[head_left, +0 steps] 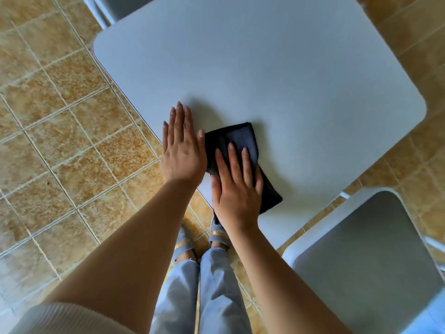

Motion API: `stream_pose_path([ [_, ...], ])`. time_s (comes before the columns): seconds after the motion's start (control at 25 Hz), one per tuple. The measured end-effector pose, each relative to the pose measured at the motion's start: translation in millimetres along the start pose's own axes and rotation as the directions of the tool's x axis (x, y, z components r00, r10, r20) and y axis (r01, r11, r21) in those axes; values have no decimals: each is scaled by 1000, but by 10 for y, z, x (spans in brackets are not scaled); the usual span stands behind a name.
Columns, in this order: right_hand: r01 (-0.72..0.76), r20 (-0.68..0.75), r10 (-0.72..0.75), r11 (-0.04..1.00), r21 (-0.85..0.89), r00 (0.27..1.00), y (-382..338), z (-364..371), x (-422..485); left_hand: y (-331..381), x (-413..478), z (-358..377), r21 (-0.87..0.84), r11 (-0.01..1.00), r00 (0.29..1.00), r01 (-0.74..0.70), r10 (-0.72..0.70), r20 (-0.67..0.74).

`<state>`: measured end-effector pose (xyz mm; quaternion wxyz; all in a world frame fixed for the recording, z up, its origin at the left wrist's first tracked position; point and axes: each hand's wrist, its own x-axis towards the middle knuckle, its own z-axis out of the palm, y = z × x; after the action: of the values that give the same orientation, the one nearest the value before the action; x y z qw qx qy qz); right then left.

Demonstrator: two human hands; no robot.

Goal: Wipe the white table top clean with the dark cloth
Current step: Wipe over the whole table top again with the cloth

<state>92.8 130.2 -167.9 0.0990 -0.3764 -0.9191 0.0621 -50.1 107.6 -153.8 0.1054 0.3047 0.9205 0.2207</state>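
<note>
- Both grips lie flat and spread: the right hand (237, 189) presses palm-down on the cloth (240, 141) with fingers splayed, pinching nothing, and the left hand (181, 150) rests palm-down with fingers extended and close together, its thumb just touching the cloth's left edge.
- Floor (60, 116) of tan mottled tiles with pale grout lines fills the left side and shows past the table's far right corner.
- White table (265, 68) has rounded corners, sits diagonally in view, and takes up most of the upper frame; its top looks bare apart from the hands and cloth.
- Grey chair (366, 261) with a white rim stands at the lower right, just beside the table's near-right edge; part of another chair (115, 6) shows at the top left, past the far corner.
- Bare forearms reach in from the bottom, with a pale ribbed sleeve (60, 319) at the lower left.
- Light blue jeans (216, 297) and grey shoes (216, 235) with gold bands show between the arms, on the floor by the table's near edge.
- Dark cloth, folded into a long strip, lies flat on the table near its near-left edge, partly under the right hand.
</note>
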Motion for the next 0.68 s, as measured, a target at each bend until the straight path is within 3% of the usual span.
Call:
stream_pose_path([
  [0.12,-58,11,59,996,-63,998,341,-136,-364,83,-69,121,35,997,997,-69,67,33],
  [0.2,-199,-29,197,973,-114,980,638,-184,-339,82,-112,189,90,992,996,-85,83,23],
  [0.32,-432,-109,420,894,-122,901,1004,-130,57,65,-129,250,140,986,996,-93,95,-5],
  [0.4,-505,-137,493,860,-77,859,1034,-76,429,56,-120,270,157,984,996,-80,86,-34],
  [0.48,-517,-157,505,855,-45,849,879,-11,634,62,-120,281,176,981,995,-79,88,-47],
  [0.68,-281,-96,278,960,-15,956,417,-19,138,149,-91,251,161,986,998,-48,55,-39],
])
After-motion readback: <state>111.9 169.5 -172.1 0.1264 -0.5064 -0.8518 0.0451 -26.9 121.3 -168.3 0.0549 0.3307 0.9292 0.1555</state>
